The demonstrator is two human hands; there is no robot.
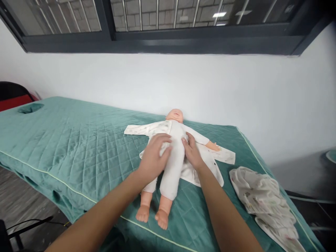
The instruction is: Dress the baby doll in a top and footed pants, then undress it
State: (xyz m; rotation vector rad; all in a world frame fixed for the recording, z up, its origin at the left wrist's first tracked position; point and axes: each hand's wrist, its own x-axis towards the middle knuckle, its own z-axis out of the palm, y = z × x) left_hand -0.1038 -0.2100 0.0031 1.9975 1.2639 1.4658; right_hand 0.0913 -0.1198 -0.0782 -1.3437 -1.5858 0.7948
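A baby doll (175, 134) with a white cloth body lies on its back, its head toward the wall and its bare feet toward me. A white printed baby shirt (207, 161) is spread under it. One sleeve covers the doll's arm on the left; the arm on the right lies over the other sleeve, outside it. My left hand (156, 152) is over the left side of the doll's torso, with thumb and fingers apart. Against the torso's right side rests my right hand (193, 150), thumb raised away from the fingers; what its fingertips touch is partly hidden.
Green quilted fabric covers the massage bed (78, 140), which has a face hole (30, 107) at the far left. A crumpled printed cloth (265, 203) lies near the bed's right edge. Behind the bed stands a white wall (147, 80) below a barred window (168, 42).
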